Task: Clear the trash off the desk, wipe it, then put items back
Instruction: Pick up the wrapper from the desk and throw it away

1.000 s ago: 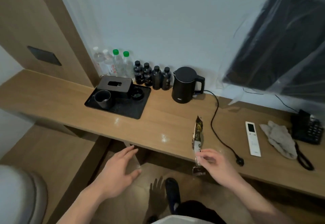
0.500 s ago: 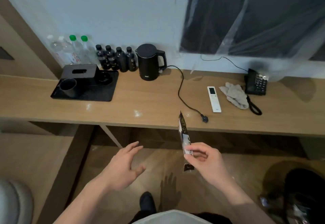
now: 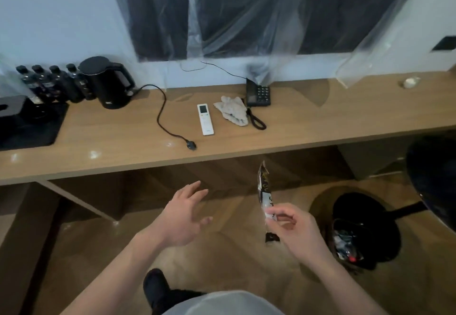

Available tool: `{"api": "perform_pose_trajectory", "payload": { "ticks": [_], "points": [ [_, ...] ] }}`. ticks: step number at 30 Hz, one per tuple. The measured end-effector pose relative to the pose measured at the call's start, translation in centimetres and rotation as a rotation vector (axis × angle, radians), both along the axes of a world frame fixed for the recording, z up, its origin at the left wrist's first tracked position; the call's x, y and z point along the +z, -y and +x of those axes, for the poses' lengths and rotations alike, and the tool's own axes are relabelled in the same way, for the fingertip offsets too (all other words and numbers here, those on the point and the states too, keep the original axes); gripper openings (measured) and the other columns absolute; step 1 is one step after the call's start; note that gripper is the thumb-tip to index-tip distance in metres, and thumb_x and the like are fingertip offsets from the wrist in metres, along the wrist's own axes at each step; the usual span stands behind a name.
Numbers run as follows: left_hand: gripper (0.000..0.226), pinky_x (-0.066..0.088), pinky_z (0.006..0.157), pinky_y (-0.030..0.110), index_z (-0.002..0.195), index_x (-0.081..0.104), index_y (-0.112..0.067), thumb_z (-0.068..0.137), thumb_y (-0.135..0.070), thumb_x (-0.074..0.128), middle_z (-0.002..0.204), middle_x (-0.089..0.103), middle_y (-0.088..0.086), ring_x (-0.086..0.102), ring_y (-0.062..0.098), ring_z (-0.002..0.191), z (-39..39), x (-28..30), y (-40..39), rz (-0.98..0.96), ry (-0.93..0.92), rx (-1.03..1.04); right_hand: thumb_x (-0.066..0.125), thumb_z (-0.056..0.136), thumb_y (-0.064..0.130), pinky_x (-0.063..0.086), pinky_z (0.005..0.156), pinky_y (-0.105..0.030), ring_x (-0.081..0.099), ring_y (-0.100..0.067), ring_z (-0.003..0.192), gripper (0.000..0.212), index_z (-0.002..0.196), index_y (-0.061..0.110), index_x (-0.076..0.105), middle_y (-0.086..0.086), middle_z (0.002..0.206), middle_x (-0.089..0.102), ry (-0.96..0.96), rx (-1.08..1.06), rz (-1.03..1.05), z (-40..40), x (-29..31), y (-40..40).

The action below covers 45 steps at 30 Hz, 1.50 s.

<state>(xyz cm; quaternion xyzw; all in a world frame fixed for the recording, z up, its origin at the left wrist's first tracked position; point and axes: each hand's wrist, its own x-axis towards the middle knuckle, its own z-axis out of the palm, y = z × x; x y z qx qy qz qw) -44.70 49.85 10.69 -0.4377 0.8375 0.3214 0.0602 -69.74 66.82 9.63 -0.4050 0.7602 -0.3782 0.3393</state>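
Note:
My right hand pinches a crumpled snack wrapper, held upright below the desk's front edge. My left hand hovers beside it, empty, fingers spread. The long wooden desk carries a white remote, a crumpled grey cloth, a black phone, a black kettle with its loose cord and plug, and a small white scrap at the far right. A black-lined trash bin with rubbish in it stands on the floor to the right of the wrapper.
A black tray with a tissue box sits at the desk's left end, with several dark bottles behind it. A plastic-draped screen hangs on the wall. A black chair stands at the right. My foot is on the wooden floor.
The view has swung right, bringing the bin and chair into sight. My right hand with the wrapper has come off the desk edge and lower, toward the bin. The left hand stays open.

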Motion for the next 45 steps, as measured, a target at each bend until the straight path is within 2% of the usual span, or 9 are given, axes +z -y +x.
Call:
{"api": "perform_pose_trajectory", "payload": {
  "ticks": [7,11,20,24,29,32,37,42,45],
  "points": [
    [0.078,0.017,0.129,0.049,0.162,0.023,-0.039,0.096,-0.061,0.06,0.173,-0.001,-0.012,-0.002,0.022,0.16,-10.2,0.1,-6.0,0.063,0.065,-0.146,0.078,0.092,0.028,0.061,0.086,-0.025,0.07,0.003,0.098,0.015,0.107,0.033,0.078,0.019,0.108,0.074,0.06,-0.106,0.066,-9.0,-2.4,-7.1],
    [0.082,0.018,0.127,0.046,0.163,0.022,-0.035,0.095,-0.06,0.061,0.173,-0.001,-0.009,0.0,0.024,0.16,-13.9,-0.9,-5.5,0.048,0.132,-0.21,0.075,0.094,0.029,0.058,0.082,-0.02,0.07,0.002,0.094,0.015,0.108,0.035,0.076,0.016,0.104,0.075,0.066,-0.144,0.08,-12.4,-3.3,-9.8],
    [0.085,0.013,0.129,0.049,0.164,0.02,-0.036,0.094,-0.065,0.058,0.174,0.0,-0.004,-0.001,0.026,0.16,-23.1,-4.3,-3.8,0.03,0.188,-0.406,0.076,0.093,0.026,0.061,0.09,-0.033,0.073,-0.002,0.099,0.016,0.108,0.03,0.08,0.019,0.103,0.077,0.159,-0.393,0.154,-18.9,-6.8,-14.0],
    [0.081,0.004,0.13,0.052,0.164,0.018,-0.033,0.097,-0.061,0.055,0.174,-0.002,-0.003,-0.007,0.026,0.16,-26.3,-4.5,-4.7,-0.007,0.207,-0.472,0.077,0.093,0.023,0.06,0.088,-0.03,0.074,-0.003,0.096,0.015,0.107,0.028,0.079,0.015,0.1,0.079,0.206,-0.463,0.227,-21.3,-7.7,-16.0],
    [0.081,-0.001,0.13,0.052,0.165,0.016,-0.033,0.099,-0.058,0.055,0.174,-0.007,-0.004,-0.012,0.025,0.159,-29.3,-4.7,-6.2,0.019,0.247,-0.486,0.077,0.093,0.019,0.056,0.075,-0.017,0.073,-0.001,0.088,0.011,0.099,0.028,0.079,0.014,0.092,0.078,0.249,-0.543,0.317,-25.4,-9.5,-17.9],
    [0.081,0.0,0.13,0.052,0.165,0.014,-0.034,0.099,-0.057,0.054,0.174,-0.009,-0.003,-0.013,0.025,0.159,-31.1,-5.2,-6.9,0.027,0.298,-0.465,0.077,0.093,0.023,0.059,0.079,-0.024,0.073,-0.005,0.092,0.009,0.1,0.029,0.079,0.011,0.096,0.078,0.253,-0.514,0.383,-28.4,-11.6,-19.3],
    [0.08,0.002,0.13,0.052,0.165,0.016,-0.031,0.099,-0.058,0.053,0.174,-0.007,-0.002,-0.011,0.026,0.16,-36.6,-6.6,-10.2,0.015,0.351,-0.395,0.079,0.092,0.021,0.058,0.078,-0.024,0.074,-0.006,0.09,0.008,0.098,0.027,0.08,0.007,0.097,0.079,0.232,-0.407,0.482,-36.9,-15.2,-22.2],
    [0.083,0.002,0.13,0.049,0.165,0.014,-0.033,0.097,-0.061,0.051,0.174,-0.006,-0.003,-0.007,0.025,0.16,-42.1,-7.8,-14.7,0.043,0.348,-0.313,0.077,0.092,0.016,0.051,0.06,-0.01,0.072,-0.002,0.082,0.009,0.094,0.025,0.079,0.006,0.09,0.077,0.211,-0.271,0.615,-44.8,-18.5,-23.9],
    [0.082,0.002,0.129,0.047,0.164,0.016,-0.034,0.096,-0.058,0.054,0.174,-0.005,-0.004,-0.006,0.024,0.16,-45.7,-8.4,-17.2,0.066,0.328,-0.263,0.079,0.088,0.018,0.059,0.071,-0.024,0.074,-0.011,0.082,0.008,0.086,0.025,0.08,0.005,0.083,0.078,0.207,-0.21,0.712,-48.6,-21.1,-24.4]
  ]
}}
